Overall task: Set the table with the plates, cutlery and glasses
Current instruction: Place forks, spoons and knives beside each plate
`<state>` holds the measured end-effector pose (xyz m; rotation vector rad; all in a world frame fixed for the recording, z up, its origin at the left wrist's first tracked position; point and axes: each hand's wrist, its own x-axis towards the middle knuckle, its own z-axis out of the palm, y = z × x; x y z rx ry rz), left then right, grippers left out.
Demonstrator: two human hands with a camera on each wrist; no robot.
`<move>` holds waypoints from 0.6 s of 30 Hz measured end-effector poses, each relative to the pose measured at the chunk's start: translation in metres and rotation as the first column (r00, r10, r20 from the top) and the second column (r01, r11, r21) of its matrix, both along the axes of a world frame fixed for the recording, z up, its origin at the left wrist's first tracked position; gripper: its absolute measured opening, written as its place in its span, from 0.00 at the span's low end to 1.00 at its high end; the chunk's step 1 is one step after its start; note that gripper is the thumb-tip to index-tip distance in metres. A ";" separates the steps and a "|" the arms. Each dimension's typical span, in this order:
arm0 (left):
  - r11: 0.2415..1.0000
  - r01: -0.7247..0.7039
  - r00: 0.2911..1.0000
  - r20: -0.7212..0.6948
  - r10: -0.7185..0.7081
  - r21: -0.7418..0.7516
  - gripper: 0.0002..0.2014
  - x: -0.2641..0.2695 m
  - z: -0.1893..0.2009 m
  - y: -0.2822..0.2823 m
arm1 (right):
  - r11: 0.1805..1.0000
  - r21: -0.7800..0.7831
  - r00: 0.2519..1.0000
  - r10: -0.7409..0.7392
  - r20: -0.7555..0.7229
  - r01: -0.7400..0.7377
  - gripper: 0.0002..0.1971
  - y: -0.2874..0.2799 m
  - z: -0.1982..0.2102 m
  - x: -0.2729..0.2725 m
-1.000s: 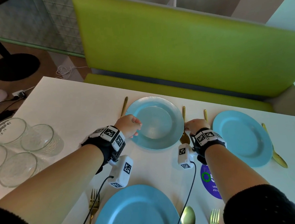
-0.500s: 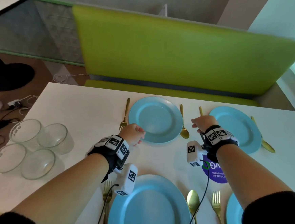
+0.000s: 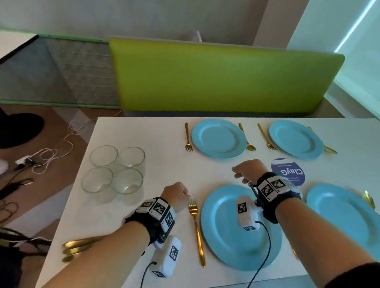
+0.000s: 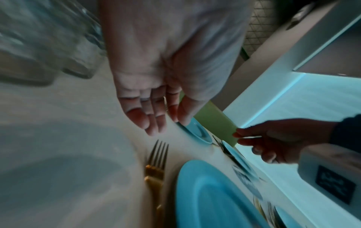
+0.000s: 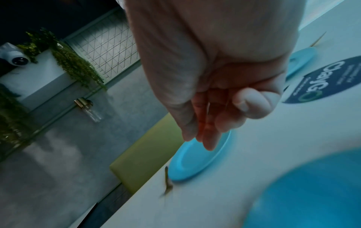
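Four light-blue plates lie on the white table (image 3: 144, 211): far left plate (image 3: 218, 138), far right plate (image 3: 295, 139), near left plate (image 3: 239, 235) and near right plate (image 3: 347, 220). Gold forks (image 3: 187, 137) and spoons (image 3: 248, 140) flank them. My left hand (image 3: 176, 196) hovers just left of the near fork (image 3: 197, 229), with fingers (image 4: 154, 120) loosely curled and empty. My right hand (image 3: 247, 171) hangs over the far rim of the near left plate, its fingers (image 5: 209, 135) relaxed and holding nothing. Several clear glasses (image 3: 113, 170) stand grouped at the left.
Spare gold cutlery (image 3: 79, 248) lies at the table's left edge. A round dark-blue sticker (image 3: 289, 172) sits between the plates. A green bench back (image 3: 220, 77) runs along the far side. Cables (image 3: 38, 160) lie on the floor at left.
Both hands have drawn back from the far left plate toward the near setting, holding nothing. The view has pulled back and now takes in all the plates.
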<state>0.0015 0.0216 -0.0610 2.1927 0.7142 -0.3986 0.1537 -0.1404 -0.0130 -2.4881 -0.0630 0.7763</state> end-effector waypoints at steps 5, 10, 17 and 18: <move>0.961 0.121 0.989 -0.113 -0.096 0.250 0.23 -0.069 -0.013 0.015 | 0.980 -0.064 0.982 0.184 -0.046 -0.186 0.11 0.024 -0.013 -0.073; 0.906 0.151 0.963 -0.264 -0.045 0.396 0.26 -0.118 -0.014 0.045 | 0.982 -0.023 0.982 0.186 -0.025 -0.187 0.14 0.047 -0.018 -0.115; 0.815 0.352 0.888 -0.440 -0.135 0.460 0.21 -0.158 -0.027 0.089 | 0.951 -0.079 0.954 0.299 -0.023 -0.300 0.04 0.071 -0.029 -0.144; 0.803 0.379 0.887 -0.428 -0.174 0.460 0.19 -0.160 -0.028 0.093 | 0.949 -0.072 0.952 0.306 -0.022 -0.307 0.04 0.072 -0.031 -0.145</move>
